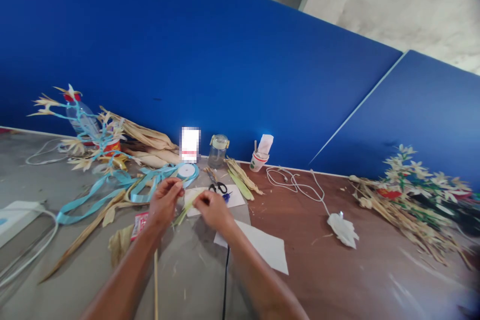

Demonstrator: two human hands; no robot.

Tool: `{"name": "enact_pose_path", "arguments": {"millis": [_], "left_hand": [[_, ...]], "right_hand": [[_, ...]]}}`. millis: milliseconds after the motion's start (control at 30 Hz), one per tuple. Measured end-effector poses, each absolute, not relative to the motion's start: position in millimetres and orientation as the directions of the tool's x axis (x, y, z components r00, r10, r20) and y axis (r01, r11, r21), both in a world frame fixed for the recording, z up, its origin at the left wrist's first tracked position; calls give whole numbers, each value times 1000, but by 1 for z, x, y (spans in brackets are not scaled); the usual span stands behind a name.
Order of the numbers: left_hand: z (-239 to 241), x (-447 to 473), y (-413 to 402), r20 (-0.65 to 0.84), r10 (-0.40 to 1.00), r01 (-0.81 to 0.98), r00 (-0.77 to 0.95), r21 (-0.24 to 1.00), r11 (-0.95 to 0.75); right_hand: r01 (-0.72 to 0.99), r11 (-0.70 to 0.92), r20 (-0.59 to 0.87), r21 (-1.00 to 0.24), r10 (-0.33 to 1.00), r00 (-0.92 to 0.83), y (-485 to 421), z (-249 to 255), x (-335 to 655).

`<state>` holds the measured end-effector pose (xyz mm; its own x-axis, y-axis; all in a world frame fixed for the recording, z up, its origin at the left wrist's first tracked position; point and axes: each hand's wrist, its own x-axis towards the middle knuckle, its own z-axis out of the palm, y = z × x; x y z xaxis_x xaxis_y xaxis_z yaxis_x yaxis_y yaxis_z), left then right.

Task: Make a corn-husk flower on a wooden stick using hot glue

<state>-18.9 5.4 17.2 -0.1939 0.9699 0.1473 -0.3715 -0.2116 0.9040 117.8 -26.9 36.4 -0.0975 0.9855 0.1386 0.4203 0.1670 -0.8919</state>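
Observation:
My left hand (164,202) is closed in a pinch over the grey part of the table. A thin, greenish bit shows at its fingertips, too small to name. Just to its right, my right hand (214,208) is also pinched, at the edge of a pale green strip of corn husk (184,211) that lies between the hands. Beyond the fingers sits a roll of light blue ribbon (186,172). Scissors (218,188) with black handles rest on white paper (236,197) beyond my right hand. Another white sheet (268,247) is partly covered by my right forearm.
Dried husks (144,135) and a blue-stemmed husk-flower branch (95,137) stand at the left. Along the blue partition (232,70) are a glass jar (218,152), green husks (242,180) and a paper cup (258,161). A white cable (296,182) and more husk flowers (405,175) lie rightward.

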Motion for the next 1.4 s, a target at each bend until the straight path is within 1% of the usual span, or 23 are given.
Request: {"name": "enact_pose_path", "arguments": {"millis": [33, 100, 133, 200, 267, 367, 400, 467, 567, 633, 667, 700, 733, 767, 800, 833, 900, 967, 1033, 1133, 1233, 1400], "left_hand": [[18, -21, 7, 142, 964, -378, -223, 899, -221], [19, -23, 9, 147, 955, -415, -257, 876, -246], [18, -23, 9, 150, 958, -427, -243, 871, -244], [18, -23, 9, 143, 969, -434, -201, 874, -218], [16, -21, 8, 133, 975, -427, -177, 882, -198], [15, -19, 7, 118, 979, -448, -164, 876, -180], [14, -19, 7, 112, 981, -466, -160, 867, -175], [14, -19, 7, 106, 982, -507, -156, 845, -171], [16, -19, 7, 110, 979, -555, -169, 811, -187], [19, -18, 6, 101, 981, -570, -166, 802, -179], [20, -17, 5, 90, 984, -575, -156, 801, -164], [21, -16, 4, 76, 987, -580, -141, 802, -145], [22, -15, 3, 62, 990, -587, -123, 800, -123], [22, -14, 2, 50, 993, -596, -105, 796, -103], [22, -13, 1, 42, 995, -607, -85, 790, -85], [21, -11, 0, 37, 997, -616, -65, 784, -69], [18, -7, -1, 33, 999, -629, -20, 776, -38], [14, -3, -3, 32, 999, -633, 22, 774, -11], [11, 0, -4, 31, 997, -630, 70, 776, 20], [10, 2, -6, 31, 995, -632, 93, 774, 36], [12, 2, -7, 16, 995, -631, 93, 775, 47], [14, -1, -7, 0, 992, -652, 125, 754, 82]], "right_hand": [[522, 220, 129, -824, 970, -205, -36, 33, 109], [707, 326, 19, -628, 914, -405, -57, 22, 88], [770, 371, -55, -519, 884, -464, -68, 17, 78], [823, 459, -133, -334, 842, -523, -83, 8, 60], [824, 512, -160, -241, 817, -554, -91, 4, 48], [847, 489, -249, -208, 811, -529, -90, 10, 49], [854, 470, -271, -221, 812, -517, -89, 13, 53], [888, 385, -266, -252, 854, -446, -85, 21, 68], [874, 247, -182, -418, 920, -347, -78, 29, 97], [806, 142, -88, -575, 969, -233, -70, 31, 116], [740, 50, -119, -671, 977, -174, -65, 32, 123], [622, -58, -188, -781, 972, -144, -59, 33, 129], [461, -169, -246, -871, 963, -112, -53, 35, 133], [285, -243, -281, -927, 955, -99, -46, 36, 134], [97, -279, -287, -955, 955, -70, -40, 38, 134], [-93, -291, -288, -952, 956, -50, -35, 39, 132], [-225, -275, -274, -935, 961, -39, -26, 41, 125], [-318, -214, -211, -924, 976, -43, -19, 41, 115], [-343, -138, -141, -929, 990, -15, -14, 40, 107], [-308, -61, -80, -949, 996, 48, -9, 36, 102], [-248, -25, -41, -968, 997, 60, -6, 32, 103], [-124, -5, -7, -992, 1000, 18, -5, 31, 109]]}}
